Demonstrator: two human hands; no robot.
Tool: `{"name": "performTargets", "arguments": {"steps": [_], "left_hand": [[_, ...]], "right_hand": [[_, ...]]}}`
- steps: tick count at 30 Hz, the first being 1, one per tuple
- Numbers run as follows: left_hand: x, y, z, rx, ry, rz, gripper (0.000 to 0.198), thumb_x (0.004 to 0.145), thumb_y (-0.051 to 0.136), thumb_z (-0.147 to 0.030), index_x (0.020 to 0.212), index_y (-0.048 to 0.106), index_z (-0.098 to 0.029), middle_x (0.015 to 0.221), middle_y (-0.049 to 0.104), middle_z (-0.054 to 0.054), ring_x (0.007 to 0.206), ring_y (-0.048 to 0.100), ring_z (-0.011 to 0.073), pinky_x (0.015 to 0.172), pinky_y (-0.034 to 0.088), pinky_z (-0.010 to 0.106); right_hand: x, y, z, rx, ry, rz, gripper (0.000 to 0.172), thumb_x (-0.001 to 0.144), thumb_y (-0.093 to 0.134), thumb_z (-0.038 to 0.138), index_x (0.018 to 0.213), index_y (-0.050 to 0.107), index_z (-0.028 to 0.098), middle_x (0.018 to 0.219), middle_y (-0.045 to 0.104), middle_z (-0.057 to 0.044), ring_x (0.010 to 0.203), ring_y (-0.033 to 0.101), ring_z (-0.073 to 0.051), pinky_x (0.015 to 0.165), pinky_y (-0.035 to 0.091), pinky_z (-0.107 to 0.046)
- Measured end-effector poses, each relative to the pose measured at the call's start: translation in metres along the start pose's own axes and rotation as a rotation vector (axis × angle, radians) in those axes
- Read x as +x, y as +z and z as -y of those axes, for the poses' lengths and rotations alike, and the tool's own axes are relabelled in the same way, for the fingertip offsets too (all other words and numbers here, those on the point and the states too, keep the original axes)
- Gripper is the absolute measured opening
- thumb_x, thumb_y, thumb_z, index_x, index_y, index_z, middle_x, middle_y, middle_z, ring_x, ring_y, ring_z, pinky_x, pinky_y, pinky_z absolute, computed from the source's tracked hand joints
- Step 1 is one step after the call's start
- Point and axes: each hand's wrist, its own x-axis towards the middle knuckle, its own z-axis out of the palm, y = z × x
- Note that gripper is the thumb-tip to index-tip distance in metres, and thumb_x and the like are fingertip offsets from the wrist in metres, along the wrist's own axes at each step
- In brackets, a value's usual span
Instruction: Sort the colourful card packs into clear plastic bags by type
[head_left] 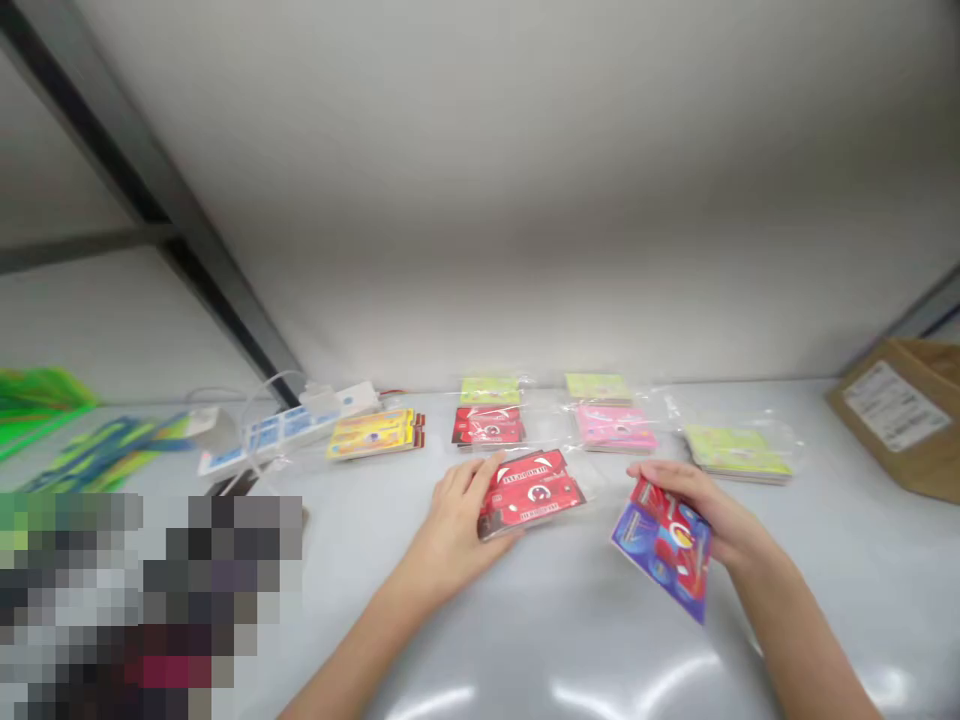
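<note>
Blue-and-red card (667, 550) tilted over the near part of the grey table (562, 620), toward the right, one corner pointing down; the right hand (709, 500) pinches it along its upper edge, fingers closed together, the thumb mostly hidden; the left hand (461, 515) grips the left end of a red packet (534, 492) in a clear sleeve, thumb along the near side and fingers on the far side; whether that packet touches the table I cannot tell; just behind it lies a smaller-looking red pack (487, 427), with a lime pack (490, 390) at the back; beyond the right hand lie a pink pack (615, 428) and, farther right, a yellow-green pack (739, 452); a yellow pack (373, 434) sits left, beside a white power strip (292, 430); a brown package (907, 415) with a white label stands at the far right
</note>
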Motion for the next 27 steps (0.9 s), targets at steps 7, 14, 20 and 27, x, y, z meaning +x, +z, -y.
{"name": "performTargets", "arguments": {"steps": [7,14,20,27], "left_hand": [[-0.001,0.002,-0.001,0.001,0.005,0.021,0.073,0.071,0.067,-0.029,0.134,0.031,-0.027,0.124,0.044,0.008,0.116,0.040,0.0275,0.098,0.035,0.044],[-0.001,0.003,0.001,0.030,0.046,0.018,0.073,0.071,0.067,-0.030,0.134,0.031,-0.024,0.124,0.045,0.009,0.115,0.040,0.0272,0.098,0.035,0.043],[0.000,0.003,0.001,0.033,0.078,0.026,0.074,0.071,0.068,-0.029,0.134,0.030,-0.026,0.125,0.046,0.008,0.115,0.040,0.0279,0.098,0.034,0.046],[-0.002,0.001,-0.001,0.012,0.108,0.033,0.071,0.074,0.067,-0.031,0.134,0.030,-0.026,0.128,0.044,0.008,0.118,0.037,0.0277,0.101,0.031,0.045]], "right_hand": [[0.016,-0.001,-0.008,0.003,-0.273,-0.303,0.028,0.060,0.072,0.034,0.084,0.071,0.020,0.076,0.071,-0.004,0.062,0.065,-0.020,0.053,0.052,-0.029],[0.027,-0.012,-0.018,-0.146,-0.360,-0.412,0.029,0.061,0.070,0.039,0.083,0.071,0.021,0.080,0.072,-0.004,0.071,0.066,-0.023,0.060,0.052,-0.032],[0.032,-0.021,-0.022,-0.255,-0.354,-0.442,0.032,0.060,0.069,0.040,0.084,0.071,0.018,0.080,0.072,-0.005,0.069,0.065,-0.023,0.059,0.051,-0.033],[0.029,-0.027,-0.017,-0.237,-0.317,-0.425,0.029,0.061,0.070,0.038,0.084,0.072,0.021,0.074,0.072,-0.004,0.063,0.065,-0.024,0.054,0.051,-0.033]]}}
